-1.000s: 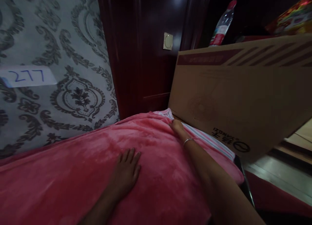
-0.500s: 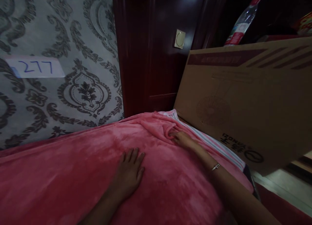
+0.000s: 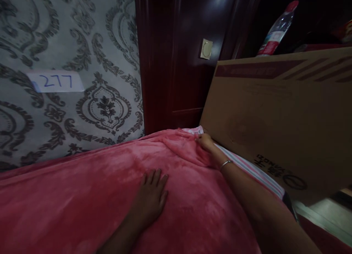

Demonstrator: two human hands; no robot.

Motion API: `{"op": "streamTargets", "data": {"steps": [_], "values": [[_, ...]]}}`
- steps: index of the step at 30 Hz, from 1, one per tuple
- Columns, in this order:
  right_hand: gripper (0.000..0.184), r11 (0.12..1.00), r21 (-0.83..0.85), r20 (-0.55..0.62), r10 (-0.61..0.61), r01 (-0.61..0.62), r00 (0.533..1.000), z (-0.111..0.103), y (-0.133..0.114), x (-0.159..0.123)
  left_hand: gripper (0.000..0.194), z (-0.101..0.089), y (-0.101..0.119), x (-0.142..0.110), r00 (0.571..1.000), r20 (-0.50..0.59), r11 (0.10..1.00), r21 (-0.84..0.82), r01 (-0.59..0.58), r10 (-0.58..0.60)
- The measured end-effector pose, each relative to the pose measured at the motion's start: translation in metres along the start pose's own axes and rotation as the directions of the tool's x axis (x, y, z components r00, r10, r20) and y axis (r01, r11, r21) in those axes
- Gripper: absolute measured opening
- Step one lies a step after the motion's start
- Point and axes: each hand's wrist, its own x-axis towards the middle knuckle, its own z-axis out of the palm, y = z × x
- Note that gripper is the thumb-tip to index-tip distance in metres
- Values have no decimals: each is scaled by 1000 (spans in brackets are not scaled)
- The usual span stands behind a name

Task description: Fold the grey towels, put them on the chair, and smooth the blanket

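Observation:
A pink plush blanket (image 3: 110, 188) covers the bed and rises into loose folds near its far right corner. My left hand (image 3: 150, 197) lies flat on the blanket, palm down with fingers spread. Stretched out to the far corner, my right hand (image 3: 205, 142) has its fingers bent around a fold at the blanket's edge; a silver bracelet (image 3: 226, 163) is on that wrist. Under the blanket's right edge a striped sheet (image 3: 253, 168) shows, in pink, white and grey.
A large cardboard box (image 3: 275, 114) stands along the right side of the bed. On top of it a clear bottle (image 3: 277, 30) with a red cap leans. Behind are a dark red wooden panel (image 3: 170, 63) and patterned wallpaper (image 3: 110, 103) with a "277" paper (image 3: 56, 81).
My right hand has moved farther toward the far corner, drawing the blanket fold with it. My left hand stays flat on the blanket. The view has shifted slightly left.

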Motion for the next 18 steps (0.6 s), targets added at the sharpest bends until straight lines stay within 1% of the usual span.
{"op": "streamTargets", "data": {"steps": [3,5,7,8,10,13,16,18], "values": [[9,997,-1,-103,82,-83,991,-26,-9,42,51,4,-1,-1,1000,-24,1000,-20,-8,8],[9,993,37,-156,120,-116,980,-41,-14,67,51,7,-2,-2,999,-33,999,-34,-18,17],[11,986,105,-208,150,-131,966,-48,-17,86,51,9,-3,-2,999,-38,999,-47,-24,22],[14,981,142,-237,160,-129,958,-49,-17,93,51,9,-4,-3,999,-42,998,-51,-25,23],[17,974,200,-300,165,-108,940,-43,-17,102,51,10,-4,-4,999,-46,998,-58,-27,24],[14,971,229,-366,153,-70,918,-25,-11,107,51,10,-4,-6,999,-37,998,-64,-24,22],[10,971,232,-375,152,-67,914,1,0,108,52,9,-2,-7,1000,-30,997,-70,-9,7],[9,969,227,-364,176,-96,915,19,9,108,53,8,-1,-8,1000,-27,997,-74,-2,0]]}}
